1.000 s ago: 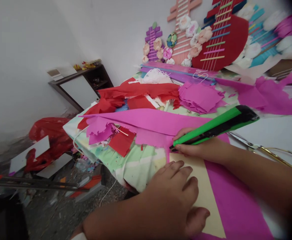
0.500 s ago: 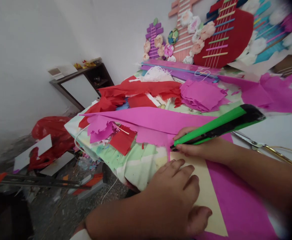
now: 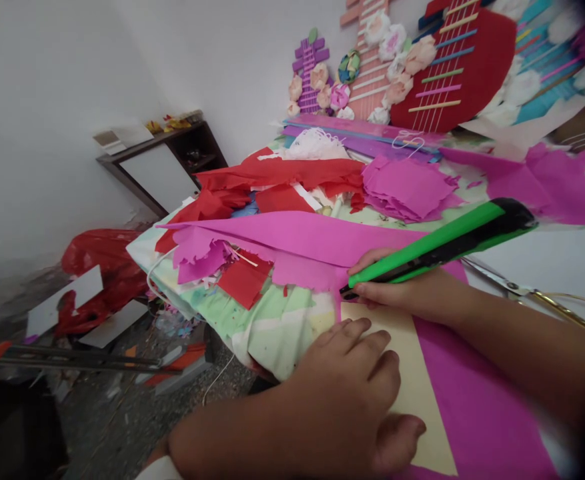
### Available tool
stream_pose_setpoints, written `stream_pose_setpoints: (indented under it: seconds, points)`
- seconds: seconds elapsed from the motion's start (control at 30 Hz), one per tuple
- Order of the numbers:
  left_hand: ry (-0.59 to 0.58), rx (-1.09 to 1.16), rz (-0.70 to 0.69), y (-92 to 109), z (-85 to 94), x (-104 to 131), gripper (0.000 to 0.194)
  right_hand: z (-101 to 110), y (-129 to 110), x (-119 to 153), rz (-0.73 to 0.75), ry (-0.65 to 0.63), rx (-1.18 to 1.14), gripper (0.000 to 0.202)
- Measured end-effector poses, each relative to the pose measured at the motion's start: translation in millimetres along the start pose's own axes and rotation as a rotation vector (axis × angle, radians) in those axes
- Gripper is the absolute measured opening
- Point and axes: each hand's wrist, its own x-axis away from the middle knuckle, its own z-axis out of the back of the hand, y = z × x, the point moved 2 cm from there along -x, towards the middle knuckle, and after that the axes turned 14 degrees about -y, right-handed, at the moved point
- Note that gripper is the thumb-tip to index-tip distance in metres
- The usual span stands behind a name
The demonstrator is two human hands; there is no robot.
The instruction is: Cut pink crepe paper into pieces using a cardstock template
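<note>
My right hand (image 3: 407,293) is closed around the front end of a green and black utility knife (image 3: 432,243), its back end slanting up to the right. The knife's tip is at the top edge of a cream card (image 3: 415,387); any blade is too small to make out. My left hand (image 3: 357,380) lies with fingers stretched over the card's left side, pressing on it. Beneath the card is a large magenta paper sheet (image 3: 472,393). A folded magenta paper strip (image 3: 292,237) lies just beyond both hands.
Gold-handled scissors (image 3: 537,293) lie beyond my right forearm. Red paper (image 3: 282,173), a magenta paper stack (image 3: 407,189) and white string (image 3: 317,143) cover the table's far side. Paper guitars, one of them red (image 3: 472,67), lean against the wall. A low cabinet (image 3: 157,173) stands left.
The knife's back end has tipped slightly up and right, with my right hand moving very little. My left hand stays in place. The view has shifted slightly.
</note>
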Motion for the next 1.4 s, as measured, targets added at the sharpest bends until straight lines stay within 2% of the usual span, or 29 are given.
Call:
stream_pose_setpoints:
  seconds: [0.13, 0.37, 0.5, 0.67, 0.87, 1.03, 1.3, 1.4]
  points:
    - [-0.028, 0.02, 0.007, -0.5, -2.1, 0.3, 0.038, -0.7, -2.0, -1.4, 0.023, -0.006, 0.052, 0.017]
    - [0.0, 0.017, 0.035, -0.6, -1.6, 1.3, 0.038, -2.4, -7.3, -2.4, 0.053, -0.026, 0.097, 0.012]
    - [-0.052, 0.025, 0.037, -1.0, -2.5, 1.3, 0.04, -3.7, -3.5, -3.1, 0.08, -0.023, 0.111, 0.011]
    - [-0.036, 0.003, 0.022, -0.5, 0.0, 1.2, 0.039, -4.6, 1.3, -3.8, 0.116, -0.028, 0.11, 0.011]
    - [-0.019, -0.008, 0.034, 0.8, 1.0, 0.0, 0.037, -0.7, -2.9, 0.3, 0.024, -0.003, 0.059, 0.01]
    - [-0.023, -0.001, 0.058, 0.6, -1.7, 1.1, 0.04, -1.5, -2.8, -0.3, 0.078, -0.04, 0.072, 0.01]
    - [0.02, -0.019, 0.038, 1.1, 0.1, 0.2, 0.037, 2.3, -4.2, 1.3, 0.065, -0.034, 0.053, 0.012]
    - [0.027, -0.023, 0.023, 1.3, 2.2, -0.5, 0.035, 5.8, -4.0, 4.8, 0.038, -0.096, 0.044, 0.02]
